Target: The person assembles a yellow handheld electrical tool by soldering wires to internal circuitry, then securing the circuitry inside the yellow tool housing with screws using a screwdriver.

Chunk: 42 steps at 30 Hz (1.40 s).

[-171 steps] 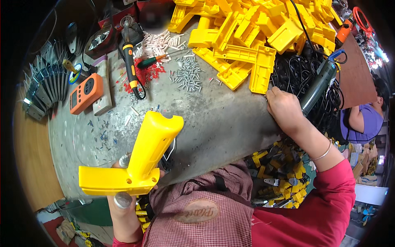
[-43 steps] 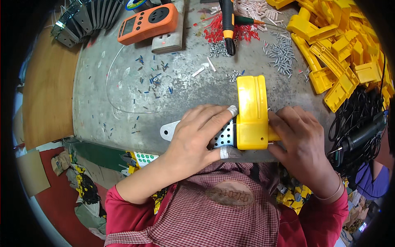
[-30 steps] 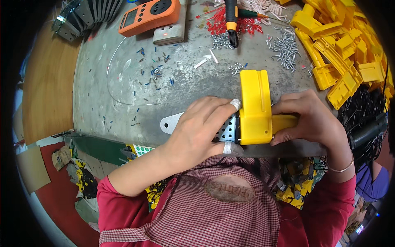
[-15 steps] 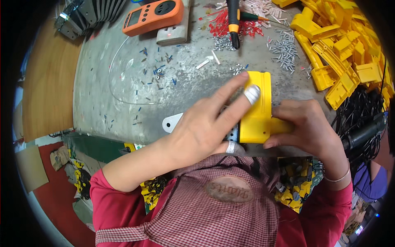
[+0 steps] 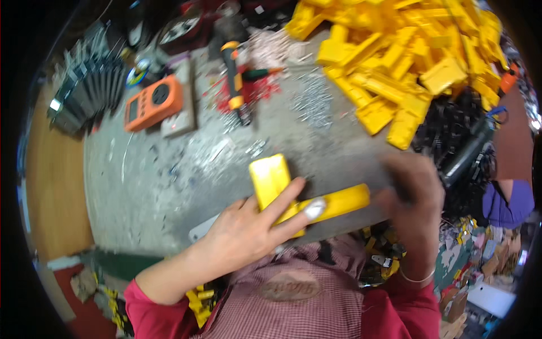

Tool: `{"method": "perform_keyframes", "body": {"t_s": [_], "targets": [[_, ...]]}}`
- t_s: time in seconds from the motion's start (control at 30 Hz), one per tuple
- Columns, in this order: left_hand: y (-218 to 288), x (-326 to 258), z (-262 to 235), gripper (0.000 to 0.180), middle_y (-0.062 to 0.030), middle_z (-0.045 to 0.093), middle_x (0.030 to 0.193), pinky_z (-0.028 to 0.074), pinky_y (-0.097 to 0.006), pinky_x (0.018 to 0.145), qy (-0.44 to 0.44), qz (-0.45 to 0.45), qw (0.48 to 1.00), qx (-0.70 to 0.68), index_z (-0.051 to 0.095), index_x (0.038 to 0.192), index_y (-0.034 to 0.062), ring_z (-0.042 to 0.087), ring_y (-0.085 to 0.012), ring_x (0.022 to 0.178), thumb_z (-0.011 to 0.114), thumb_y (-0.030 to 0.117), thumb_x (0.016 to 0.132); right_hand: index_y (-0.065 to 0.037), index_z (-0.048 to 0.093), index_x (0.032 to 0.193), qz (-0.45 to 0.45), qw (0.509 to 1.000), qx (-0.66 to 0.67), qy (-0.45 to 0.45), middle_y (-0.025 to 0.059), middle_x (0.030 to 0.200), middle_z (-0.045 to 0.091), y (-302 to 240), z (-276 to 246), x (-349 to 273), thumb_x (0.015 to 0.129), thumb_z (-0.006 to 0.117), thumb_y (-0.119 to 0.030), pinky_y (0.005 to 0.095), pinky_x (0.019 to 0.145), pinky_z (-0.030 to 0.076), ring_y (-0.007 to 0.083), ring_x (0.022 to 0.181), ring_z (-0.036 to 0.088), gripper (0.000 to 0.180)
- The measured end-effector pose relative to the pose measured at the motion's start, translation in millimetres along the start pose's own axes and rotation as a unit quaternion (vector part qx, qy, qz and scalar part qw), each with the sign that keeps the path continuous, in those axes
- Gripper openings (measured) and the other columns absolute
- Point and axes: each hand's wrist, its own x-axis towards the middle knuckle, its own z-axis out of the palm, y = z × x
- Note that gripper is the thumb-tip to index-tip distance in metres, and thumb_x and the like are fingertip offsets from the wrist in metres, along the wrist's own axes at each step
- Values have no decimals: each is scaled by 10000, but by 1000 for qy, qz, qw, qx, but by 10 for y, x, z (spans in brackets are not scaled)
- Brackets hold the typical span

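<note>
A yellow T-shaped plastic housing [image 5: 270, 174] lies at the near edge of the metal bench, its handle part pointing right. Over its near end rests my left hand [image 5: 240, 233], fingers stretched across it and the thumb hidden, holding it; a fingertip is wrapped in silvery tape. My right hand [image 5: 415, 186] is off the housing, to the right of its handle. Motion smears its fingers, so whether anything is in them does not show. A pale flat plate [image 5: 202, 229] with a hole shows partly beside my left hand.
A heap of yellow plastic housings [image 5: 395, 62] fills the far right, black cables [image 5: 451, 124] beside it. Loose screws [image 5: 313, 101], red small parts [image 5: 259, 90] and an orange-black screwdriver [image 5: 233, 76] lie at the back. An orange multimeter [image 5: 153, 101] stands left, near stacked dark metal parts [image 5: 96, 85].
My right hand has let go of the housing's handle and moved off it. The housing has tilted under my left hand. The whole view has shifted, showing more of the far right heap.
</note>
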Motion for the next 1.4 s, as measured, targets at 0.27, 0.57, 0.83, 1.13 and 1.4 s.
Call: {"method": "perform_keyframes", "body": {"t_s": [0.27, 0.57, 0.83, 1.13, 1.4], "targets": [[108, 211, -7, 960, -134, 460, 1419, 505, -386, 656, 43, -17, 998, -36, 431, 1344, 34, 612, -304, 757, 849, 218, 500, -173, 334, 1452, 366, 874, -164, 273, 102, 998, 546, 946, -208, -220, 685, 797, -178, 367, 781, 500, 263, 823, 588, 896], [-35, 168, 112, 946, -89, 460, 1437, 501, -348, 644, 73, -19, 990, -119, 431, 1368, 39, 546, -241, 691, 814, 212, 519, 46, 242, 1439, 136, 739, 617, 234, 39, 911, 479, 443, -448, -100, 861, 591, -267, 279, 803, 483, 138, 829, 509, 744], [-45, 213, 152, 990, -145, 511, 1378, 536, -359, 637, 95, -20, 987, -129, 383, 1391, 16, 607, -256, 724, 813, 219, 523, -21, 484, 1187, 152, 444, 868, 163, 32, 826, 534, 311, 141, 263, 923, 509, -403, 433, 893, 441, 180, 797, 554, 465], [-68, 160, 195, 919, -159, 504, 1384, 517, -359, 590, 92, -15, 990, -104, 399, 1381, 20, 592, -249, 680, 789, 244, 580, -76, 499, 1043, 170, 404, 877, 199, 5, 771, 479, 206, 448, 217, 870, 557, -408, 359, 806, 414, 142, 709, 478, 378], [-75, 168, 208, 858, -143, 464, 1424, 500, -348, 562, 117, 0, 986, -117, 443, 1357, 29, 558, -224, 636, 759, 239, 588, -61, 476, 1036, 200, 429, 849, 234, -16, 754, 424, 193, 434, 229, 865, 555, -412, 313, 762, 411, 112, 698, 452, 399]]}}
